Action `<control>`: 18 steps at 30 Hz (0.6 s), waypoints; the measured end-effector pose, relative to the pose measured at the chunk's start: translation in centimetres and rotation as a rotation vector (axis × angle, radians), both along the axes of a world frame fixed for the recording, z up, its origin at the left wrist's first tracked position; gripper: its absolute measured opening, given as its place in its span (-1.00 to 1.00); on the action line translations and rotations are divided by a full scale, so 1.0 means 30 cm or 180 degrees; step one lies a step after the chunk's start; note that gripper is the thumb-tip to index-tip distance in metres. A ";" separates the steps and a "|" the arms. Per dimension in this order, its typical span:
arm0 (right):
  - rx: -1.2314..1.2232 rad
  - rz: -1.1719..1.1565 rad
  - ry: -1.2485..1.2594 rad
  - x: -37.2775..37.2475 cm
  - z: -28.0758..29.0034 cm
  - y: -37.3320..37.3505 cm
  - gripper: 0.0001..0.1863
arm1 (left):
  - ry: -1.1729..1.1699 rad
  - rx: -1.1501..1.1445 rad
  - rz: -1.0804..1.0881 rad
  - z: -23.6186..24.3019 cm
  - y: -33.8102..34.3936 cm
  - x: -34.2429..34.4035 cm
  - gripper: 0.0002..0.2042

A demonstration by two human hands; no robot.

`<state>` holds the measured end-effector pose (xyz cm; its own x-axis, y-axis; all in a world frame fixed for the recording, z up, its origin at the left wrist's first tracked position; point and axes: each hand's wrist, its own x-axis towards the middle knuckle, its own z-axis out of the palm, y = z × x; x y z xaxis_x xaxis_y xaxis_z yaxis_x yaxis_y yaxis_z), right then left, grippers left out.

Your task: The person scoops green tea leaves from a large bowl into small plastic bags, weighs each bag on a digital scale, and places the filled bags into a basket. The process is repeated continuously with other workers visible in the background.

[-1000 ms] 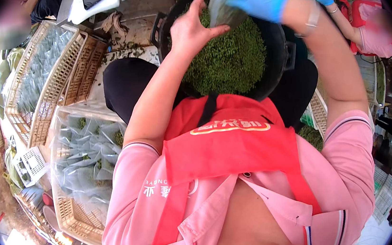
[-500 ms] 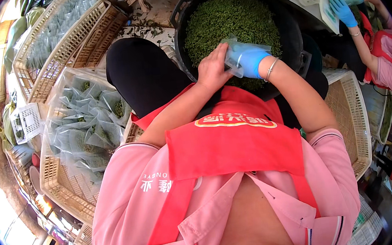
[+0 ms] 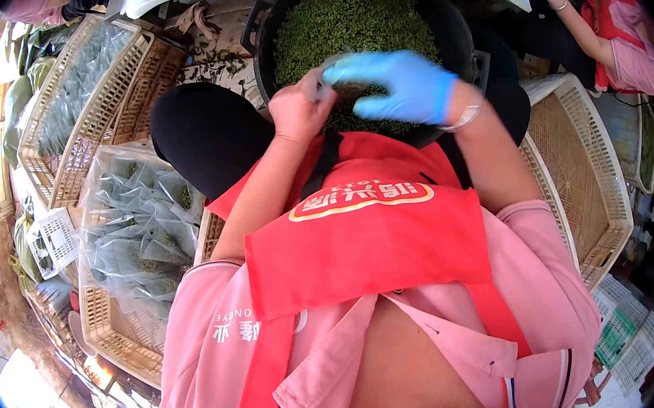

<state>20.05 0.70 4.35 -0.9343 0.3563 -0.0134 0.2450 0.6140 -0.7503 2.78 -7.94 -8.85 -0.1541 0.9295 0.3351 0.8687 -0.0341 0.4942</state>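
Pinching what looks like a sliver of clear plastic film (image 3: 321, 91), the bare left hand (image 3: 300, 113) has thumb and fingers closed up on it, as far as the blur lets me judge. Film's right at those fingertips, on the side facing the blue-gloved right hand (image 3: 410, 88). That one's fingers point left and reach the film, thumb spread below; honestly can't tell if it's gripping anything. Can't read the film's long axis either, too smeared.

Key bit imo: the heap of small green berries (image 3: 356, 22) sits just past both hands, in the black round tub (image 3: 453, 39), and the gloved hand is the nearer one, hanging over the heap's near part. Filled clear bags (image 3: 142, 223) are off left of the bare hand, in a cream slatted crate (image 3: 103, 315), well apart from the grip.
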 end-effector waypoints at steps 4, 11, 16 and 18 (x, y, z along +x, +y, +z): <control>-0.1286 -0.1952 0.0683 0.135 -0.122 0.193 -0.76 | 0.0067 -0.0495 0.0901 -0.060 0.048 -0.109 -0.79; -0.0868 -0.3025 -0.0864 0.162 -0.800 0.362 -0.61 | -0.1242 0.1032 0.1417 0.469 -0.199 -0.399 -0.67; -0.1748 -0.2848 0.0253 0.139 -0.820 0.335 -0.74 | -0.0439 0.2066 0.2575 0.750 -0.762 -0.646 -0.64; -0.2161 -0.2845 0.0308 0.172 -0.750 0.340 -0.75 | 0.0816 0.2022 0.3518 0.794 -0.993 -0.686 -0.64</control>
<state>25.22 10.89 -18.17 -0.3551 0.8447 -0.4004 0.3149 -0.2953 -0.9020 -17.79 -37.73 14.97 -0.5983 0.0210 0.8010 0.6538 0.5907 0.4728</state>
